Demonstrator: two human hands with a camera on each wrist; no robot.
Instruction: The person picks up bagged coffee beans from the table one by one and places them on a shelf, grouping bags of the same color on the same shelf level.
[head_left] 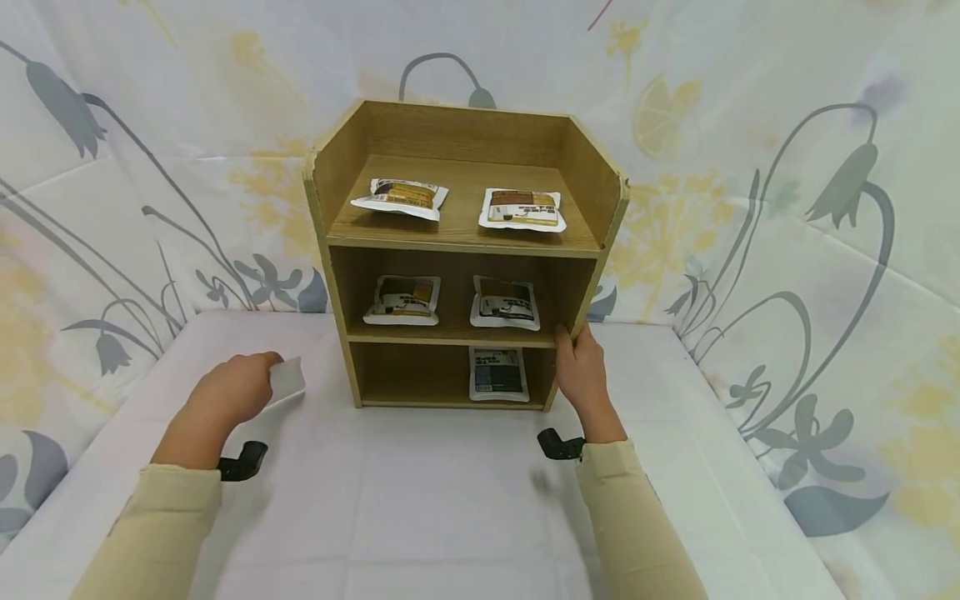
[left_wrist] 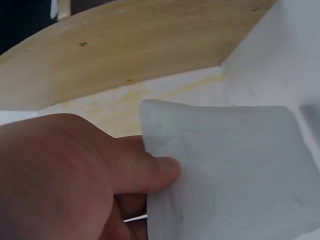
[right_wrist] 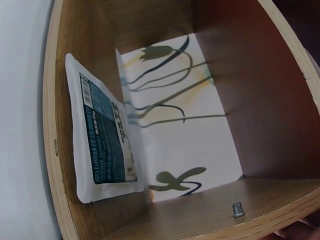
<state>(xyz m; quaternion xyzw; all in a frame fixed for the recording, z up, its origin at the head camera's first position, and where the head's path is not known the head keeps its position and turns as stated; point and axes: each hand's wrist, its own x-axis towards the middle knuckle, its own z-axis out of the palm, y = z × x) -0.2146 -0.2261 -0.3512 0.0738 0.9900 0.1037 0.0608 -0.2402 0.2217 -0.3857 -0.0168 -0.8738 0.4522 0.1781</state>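
Observation:
My left hand (head_left: 236, 390) pinches a flat white packet (left_wrist: 235, 170) by one edge, thumb on its plain face, left of the shelf and over the table. With my right hand (head_left: 581, 371) I hold the right side of a small three-tier wooden shelf (head_left: 457, 247), at the height of its middle board. White pouches with printed labels lie on the shelf: a left pouch (head_left: 405, 198) and a right pouch (head_left: 522, 210) on top, two more on the middle tier. A pouch with a dark teal label (right_wrist: 107, 135) leans in the bottom tier, on the right.
The shelf stands on a table with a white cloth (head_left: 420, 500), near its back. Behind it hangs a floral cloth (head_left: 750, 250), also along both sides. A small metal shelf peg (right_wrist: 238, 209) sticks out of the inner side wall in the right wrist view.

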